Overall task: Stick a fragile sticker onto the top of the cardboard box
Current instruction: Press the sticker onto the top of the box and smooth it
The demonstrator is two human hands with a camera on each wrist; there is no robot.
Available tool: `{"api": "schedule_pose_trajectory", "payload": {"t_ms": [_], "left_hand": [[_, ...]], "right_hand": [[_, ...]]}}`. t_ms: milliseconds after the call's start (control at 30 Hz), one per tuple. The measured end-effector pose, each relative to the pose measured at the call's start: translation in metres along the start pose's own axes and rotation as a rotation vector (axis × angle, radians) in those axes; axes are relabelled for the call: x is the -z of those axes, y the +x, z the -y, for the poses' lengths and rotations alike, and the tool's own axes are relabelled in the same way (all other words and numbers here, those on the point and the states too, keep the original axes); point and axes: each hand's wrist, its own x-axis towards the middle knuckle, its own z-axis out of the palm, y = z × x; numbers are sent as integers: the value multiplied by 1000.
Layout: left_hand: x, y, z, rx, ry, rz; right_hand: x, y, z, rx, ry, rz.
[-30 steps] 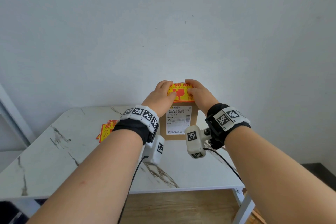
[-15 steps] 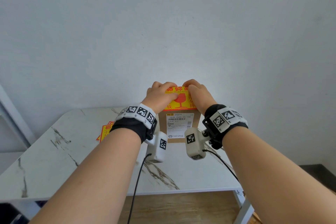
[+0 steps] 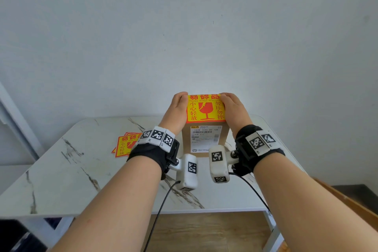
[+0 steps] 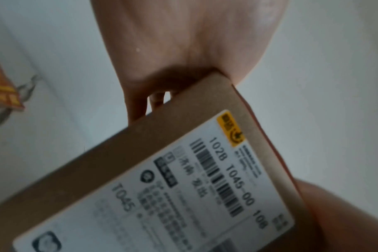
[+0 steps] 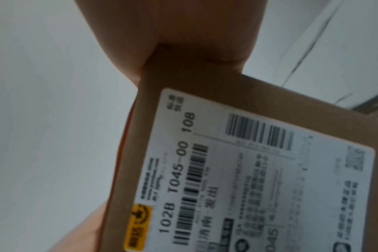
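Note:
A brown cardboard box point(image 3: 225, 141) stands upright on the table, its white shipping label point(image 3: 205, 139) facing me. The yellow and red fragile sticker point(image 3: 206, 108) lies flat on the box's top. My left hand point(image 3: 177, 108) presses the sticker's left edge and my right hand point(image 3: 234, 108) its right edge. In the left wrist view the left hand point(image 4: 183, 42) sits on the box point(image 4: 140, 153) corner, fingers reaching down its far side. The right wrist view has the right hand point(image 5: 183, 34) pressed on the box point(image 5: 259, 95) top corner.
Spare fragile stickers point(image 3: 124, 145) lie in a small pile on the white marble table point(image 3: 81, 170) left of the box, also seen as spare stickers point(image 4: 2, 92) from the left wrist. A plain wall stands right behind the box. Wood floor shows below the table's front edge.
Both hands slid apart from the sticker's middle to its left and right edges. The sticker, earlier half covered by fingers, now lies flat and fully in view.

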Motion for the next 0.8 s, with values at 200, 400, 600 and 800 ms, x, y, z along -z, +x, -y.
{"api": "schedule_pose_trajectory", "payload": {"t_ms": [200,400,600,800], "left_hand": [[-3,-14,-2,79,-161,-8],[-7,-28,0,107,-213,-14],[-12,-44,10,169,-229,67],[-15,-47,14,165,-301,87]], "right_hand": [[4,-17,1,27,-16,5],[3,-41,-3,54,89,72],[11,-56,-10,35,289,227],[14,-60,-15,-32,346,251]]}}
